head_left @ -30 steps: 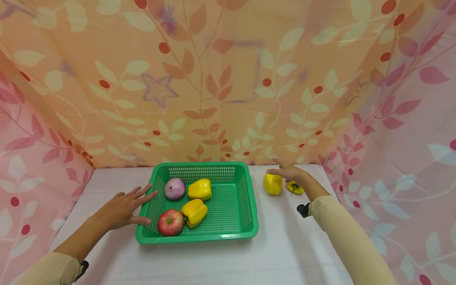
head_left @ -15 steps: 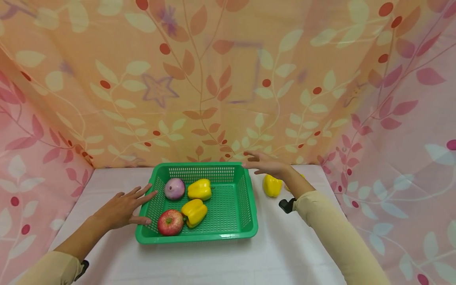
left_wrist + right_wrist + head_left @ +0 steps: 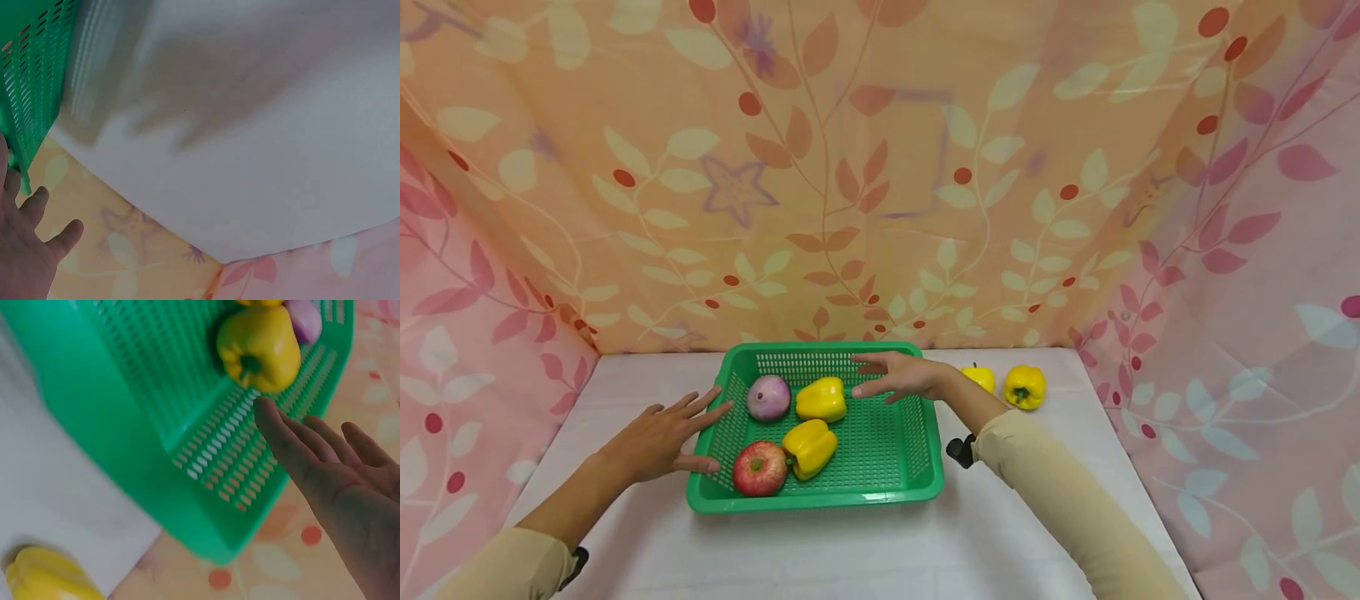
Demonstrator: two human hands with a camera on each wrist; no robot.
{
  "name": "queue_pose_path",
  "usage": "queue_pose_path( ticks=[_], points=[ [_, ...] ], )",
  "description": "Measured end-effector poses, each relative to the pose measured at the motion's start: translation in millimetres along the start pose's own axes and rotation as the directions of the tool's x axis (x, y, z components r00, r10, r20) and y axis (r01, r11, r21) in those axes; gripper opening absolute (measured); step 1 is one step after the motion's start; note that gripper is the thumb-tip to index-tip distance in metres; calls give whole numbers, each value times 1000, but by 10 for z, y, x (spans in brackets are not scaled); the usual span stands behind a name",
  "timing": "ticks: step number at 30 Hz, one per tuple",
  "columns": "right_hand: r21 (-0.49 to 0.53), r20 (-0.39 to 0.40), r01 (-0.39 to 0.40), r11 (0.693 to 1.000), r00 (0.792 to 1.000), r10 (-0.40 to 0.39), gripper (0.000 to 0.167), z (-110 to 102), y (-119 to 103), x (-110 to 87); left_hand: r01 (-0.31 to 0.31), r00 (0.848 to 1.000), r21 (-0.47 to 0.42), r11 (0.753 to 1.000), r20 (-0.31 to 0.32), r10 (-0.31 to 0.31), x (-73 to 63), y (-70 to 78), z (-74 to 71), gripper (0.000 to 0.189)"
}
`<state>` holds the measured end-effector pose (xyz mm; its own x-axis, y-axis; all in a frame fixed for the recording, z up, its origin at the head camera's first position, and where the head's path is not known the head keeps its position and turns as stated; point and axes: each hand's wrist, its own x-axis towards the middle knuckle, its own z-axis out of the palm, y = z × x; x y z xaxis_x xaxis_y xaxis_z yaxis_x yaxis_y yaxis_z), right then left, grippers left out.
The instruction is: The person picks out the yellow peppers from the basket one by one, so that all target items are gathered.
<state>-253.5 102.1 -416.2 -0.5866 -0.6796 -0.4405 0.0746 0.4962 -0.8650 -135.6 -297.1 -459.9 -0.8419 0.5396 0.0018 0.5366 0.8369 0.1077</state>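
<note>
A green plastic basket (image 3: 887,498) with slotted walls stands on the white-covered table. In it lie a purple onion (image 3: 768,397), a red apple (image 3: 760,468) and two yellow bell peppers, one at the back (image 3: 822,399) and one in front (image 3: 809,448). My left hand (image 3: 658,442) is at the basket's left rim, fingers spread and holding nothing. Over the basket's right part hovers my right hand (image 3: 898,375), its fingers extended and empty. In the right wrist view, its fingertips are close to the back bell pepper (image 3: 259,350).
Right of the basket, two more yellow bell peppers sit on the table: one partly hidden behind my right forearm (image 3: 977,379), the other farther right (image 3: 1025,387). Floral cloth (image 3: 850,208) walls in the table at the back and both sides.
My right hand has moved left from above the bell peppers on the table to over the basket. The rightmost pepper, earlier covered by the arm, now shows. The left hand stays put.
</note>
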Motion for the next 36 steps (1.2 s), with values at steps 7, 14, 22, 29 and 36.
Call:
queue_pose_path(
  ticks=[7,14,22,29,36],
  points=[
    [-19,71,-34,999,997,36,79,263,-22,163,11,1000,-3,1000,3,-11,-14,-7,11,90],
    [-57,153,-83,995,984,91,78,427,-2,288,11,1000,-10,1000,7,-11,-9,5,14,90],
    [-105,178,-85,991,979,103,77,568,7,393,18,1000,-7,1000,20,-18,-6,-7,11,90],
    [-124,168,-110,986,977,131,84,645,26,472,22,1000,-6,1000,21,-22,4,-2,1,90],
    [-172,149,-139,975,975,165,87,759,81,572,18,1000,-14,1000,14,-17,11,1,0,89]
  ],
)
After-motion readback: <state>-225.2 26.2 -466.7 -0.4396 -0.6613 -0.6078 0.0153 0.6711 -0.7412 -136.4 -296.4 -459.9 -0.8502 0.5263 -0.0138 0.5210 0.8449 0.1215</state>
